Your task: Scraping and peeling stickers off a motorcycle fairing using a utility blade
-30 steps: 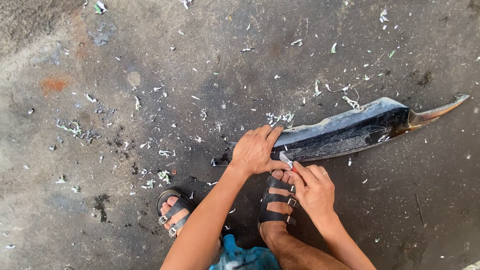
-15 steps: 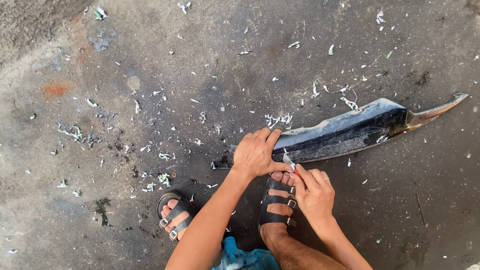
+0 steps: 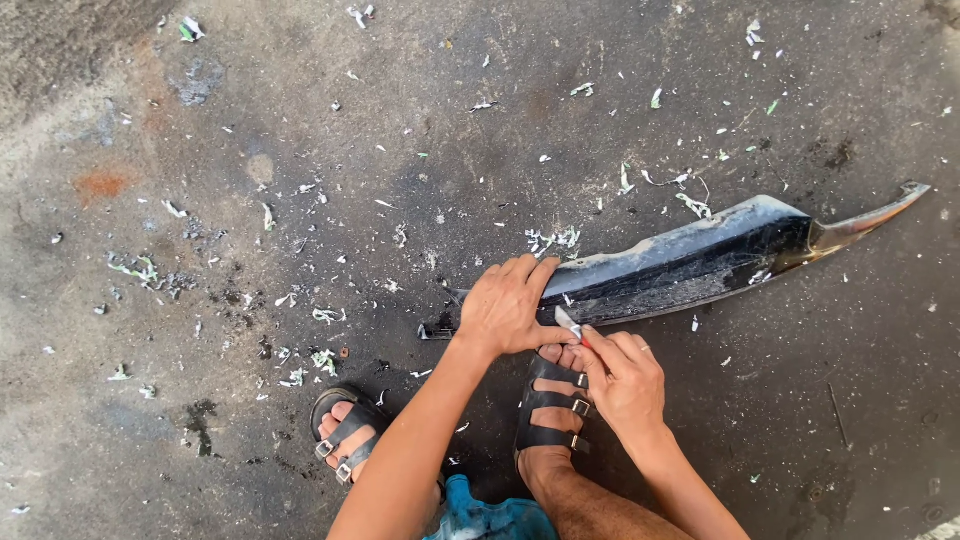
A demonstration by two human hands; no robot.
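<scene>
Blade [image 3: 568,323] edged nearer left hand [image 3: 508,305], right hand [image 3: 625,378] grip closed on it, left pressing black panel [image 3: 690,262]

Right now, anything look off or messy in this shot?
Pale shavings litter the stained concrete floor. The long dark panel looks scuffed whitish along its top edge, where the left hand presses it and the right hand holds a small blade.
</scene>
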